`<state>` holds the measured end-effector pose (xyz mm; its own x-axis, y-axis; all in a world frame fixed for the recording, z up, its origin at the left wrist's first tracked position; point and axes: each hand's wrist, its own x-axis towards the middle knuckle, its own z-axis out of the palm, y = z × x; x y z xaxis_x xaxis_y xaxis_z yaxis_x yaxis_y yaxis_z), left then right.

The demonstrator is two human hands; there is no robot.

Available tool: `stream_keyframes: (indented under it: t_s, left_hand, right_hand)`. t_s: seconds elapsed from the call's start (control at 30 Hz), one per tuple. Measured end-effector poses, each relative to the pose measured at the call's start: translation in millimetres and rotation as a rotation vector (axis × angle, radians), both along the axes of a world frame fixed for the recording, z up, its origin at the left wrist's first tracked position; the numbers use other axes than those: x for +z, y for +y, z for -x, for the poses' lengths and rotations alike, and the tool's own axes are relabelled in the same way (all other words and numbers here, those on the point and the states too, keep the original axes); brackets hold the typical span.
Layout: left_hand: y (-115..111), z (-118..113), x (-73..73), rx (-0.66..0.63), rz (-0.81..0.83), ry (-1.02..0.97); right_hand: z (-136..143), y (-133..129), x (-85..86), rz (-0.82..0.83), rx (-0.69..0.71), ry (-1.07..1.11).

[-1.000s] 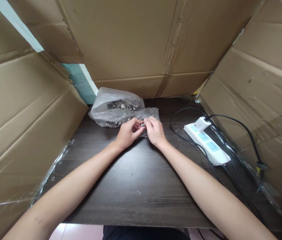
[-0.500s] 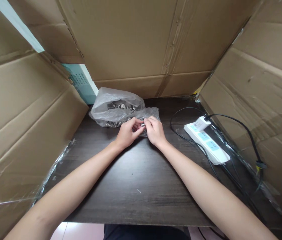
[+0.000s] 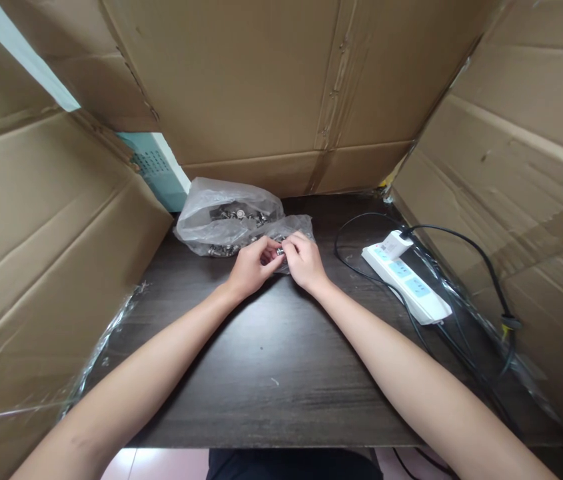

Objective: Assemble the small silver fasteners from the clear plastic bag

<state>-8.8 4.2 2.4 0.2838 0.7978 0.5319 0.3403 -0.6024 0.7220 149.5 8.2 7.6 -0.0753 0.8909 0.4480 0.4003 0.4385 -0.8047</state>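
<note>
Between the fingertips of both hands is a small shiny metal part [image 3: 280, 251], too small to name more exactly. My left hand [image 3: 252, 267] pinches it from the left, thumb and fingers closed. From the right, my right hand [image 3: 304, 261] has its thumb and fingers closed on the same part; its fingertips are partly hidden. Just behind the hands lies a clear plastic bag [image 3: 200, 223], its mouth showing many small metal pieces [image 3: 241, 214] inside. A second crumpled stretch of plastic [image 3: 301, 225] reaches behind and under the fingers.
A white power strip [image 3: 406, 283] with a plugged-in adapter [image 3: 395, 245] lies on the right of the dark table [image 3: 241, 387]. Black cables [image 3: 481, 250] loop around it. Cardboard walls [image 3: 241, 80] enclose the back and both sides.
The view has shifted slightly. Both hands stay together by the bag, and the small metal part between the fingertips has turned a little.
</note>
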Motion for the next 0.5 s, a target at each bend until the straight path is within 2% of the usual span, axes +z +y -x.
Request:
stream_keyframes:
  t_s: [0.3,0.5]
  left_hand:
    - [0.7,-0.5,0.2,0.002,0.038,-0.009]
    - [0.4,-1.3,0.6,-0.007,0.000,-0.008]
  right_hand:
    - [-1.1,-3.2,2.7,-0.019,-0.017,0.070]
    - [-0.2,-1.8,1.3,-0.040,-0.026,0.025]
